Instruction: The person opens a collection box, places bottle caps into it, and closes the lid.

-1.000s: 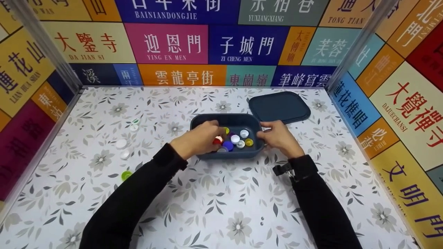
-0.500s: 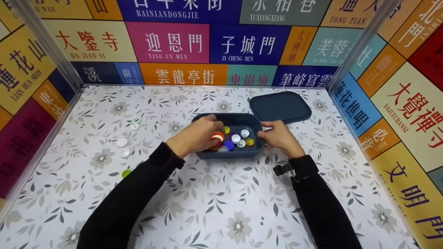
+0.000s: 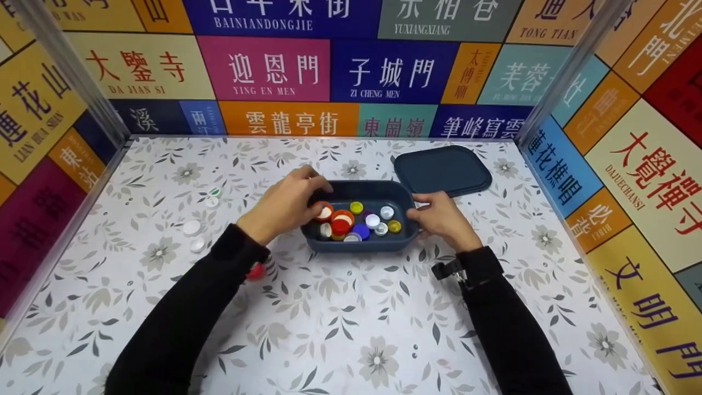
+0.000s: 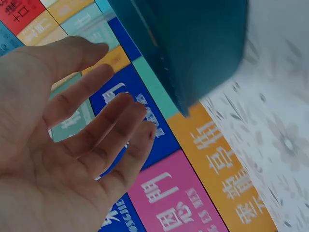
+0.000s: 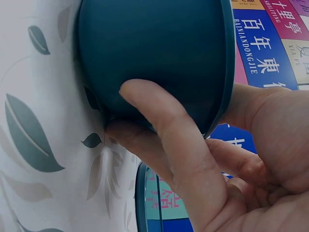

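A dark blue plastic box [image 3: 362,246] stands on the flowered tabletop, with several bottle caps [image 3: 343,219] in red, white, yellow, blue and purple lying inside. My left hand [image 3: 288,203] is over the box's left end, its fingers spread and loosely bent with nothing between them, as the left wrist view also shows [image 4: 91,130]. At the right end my right hand [image 3: 441,216] grips the box wall; in the right wrist view the fingers [image 5: 169,125] lie along its outside and the thumb goes over the rim.
The matching dark lid [image 3: 443,169] lies flat behind the box to the right. On the left are white caps [image 3: 192,228] and a green-and-white one [image 3: 214,193]. A red cap [image 3: 255,271] lies beside my left sleeve. Printed panels [image 3: 274,68] wall the table at back and sides.
The left hand has drawn back leftward from inside the box, letting go of red-orange caps that now lie there. A red cap shows by the sleeve, which hides the green one. The right hand stays put.
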Tool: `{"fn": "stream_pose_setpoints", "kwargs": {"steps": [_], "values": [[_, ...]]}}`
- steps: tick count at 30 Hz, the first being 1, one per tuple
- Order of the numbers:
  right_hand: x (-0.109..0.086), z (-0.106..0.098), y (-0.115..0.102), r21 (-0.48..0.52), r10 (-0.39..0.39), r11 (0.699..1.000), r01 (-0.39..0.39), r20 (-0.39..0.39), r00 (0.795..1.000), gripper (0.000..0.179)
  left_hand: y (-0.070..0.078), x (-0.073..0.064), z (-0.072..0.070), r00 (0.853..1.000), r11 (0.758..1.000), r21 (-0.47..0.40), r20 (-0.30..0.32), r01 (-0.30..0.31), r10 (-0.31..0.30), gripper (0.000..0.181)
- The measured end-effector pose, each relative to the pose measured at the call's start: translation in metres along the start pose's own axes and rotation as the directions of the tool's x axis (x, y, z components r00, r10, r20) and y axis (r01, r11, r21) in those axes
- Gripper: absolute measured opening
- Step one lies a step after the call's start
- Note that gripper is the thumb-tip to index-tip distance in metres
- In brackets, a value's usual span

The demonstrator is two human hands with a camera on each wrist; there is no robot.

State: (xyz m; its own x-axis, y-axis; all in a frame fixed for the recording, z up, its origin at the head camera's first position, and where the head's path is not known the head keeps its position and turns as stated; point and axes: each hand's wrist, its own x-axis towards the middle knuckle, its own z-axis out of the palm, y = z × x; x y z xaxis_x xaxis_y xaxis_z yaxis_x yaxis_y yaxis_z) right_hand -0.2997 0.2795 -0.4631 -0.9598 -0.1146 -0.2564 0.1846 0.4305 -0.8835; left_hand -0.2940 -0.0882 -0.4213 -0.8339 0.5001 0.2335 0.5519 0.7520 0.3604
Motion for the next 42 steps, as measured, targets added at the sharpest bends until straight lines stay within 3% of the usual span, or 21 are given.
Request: {"fn": "stream_pose_setpoints", "kwargs": {"steps": [9,18,22,25,28,31,33,35,42], "values": [[0.0,0.0,0.0,0.014,0.004,1.0,-0.004,0.0,1.0,0.067,-0.041,-0.007,-0.013,0.99,0.997,0.01,-0.121,0.076,-0.074,0.039],[0.002,-0.002,-0.003,-0.005,0.014,1.0,-0.014,-0.005,1.0,0.065,-0.09,-0.02,-0.024,0.975,0.988,0.021,-0.164,0.154,-0.148,0.05],[0.003,-0.001,-0.004,-0.025,0.009,1.0,-0.009,-0.013,1.0,0.064,-0.11,-0.028,-0.024,0.965,0.97,0.02,-0.108,0.243,-0.239,0.054],[0.004,0.0,-0.004,-0.028,0.008,1.0,-0.008,-0.012,1.0,0.065,-0.125,-0.034,-0.023,0.946,0.947,0.021,-0.041,0.321,-0.32,0.059],[0.003,0.0,-0.003,-0.022,0.008,1.0,-0.008,-0.014,1.0,0.065,-0.138,-0.039,-0.022,0.914,0.914,0.027,0.028,0.404,-0.405,0.066],[0.003,0.0,-0.002,-0.019,0.003,1.0,-0.003,-0.015,1.0,0.064,-0.15,-0.044,-0.021,0.871,0.877,0.042,0.098,0.479,-0.481,0.075],[0.002,0.001,-0.002,-0.017,-0.002,1.0,0.002,-0.015,1.0,0.064,-0.157,-0.048,-0.021,0.846,0.858,0.06,0.141,0.511,-0.514,0.078],[0.001,0.001,-0.002,-0.015,-0.007,1.0,0.006,-0.016,1.0,0.063,-0.163,-0.051,-0.021,0.831,0.849,0.076,0.176,0.524,-0.528,0.077],[-0.001,-0.001,0.0,0.003,-0.018,1.0,0.018,0.0,1.0,0.062,-0.17,-0.056,-0.024,0.831,0.861,0.066,0.232,0.505,-0.505,0.071]]}}
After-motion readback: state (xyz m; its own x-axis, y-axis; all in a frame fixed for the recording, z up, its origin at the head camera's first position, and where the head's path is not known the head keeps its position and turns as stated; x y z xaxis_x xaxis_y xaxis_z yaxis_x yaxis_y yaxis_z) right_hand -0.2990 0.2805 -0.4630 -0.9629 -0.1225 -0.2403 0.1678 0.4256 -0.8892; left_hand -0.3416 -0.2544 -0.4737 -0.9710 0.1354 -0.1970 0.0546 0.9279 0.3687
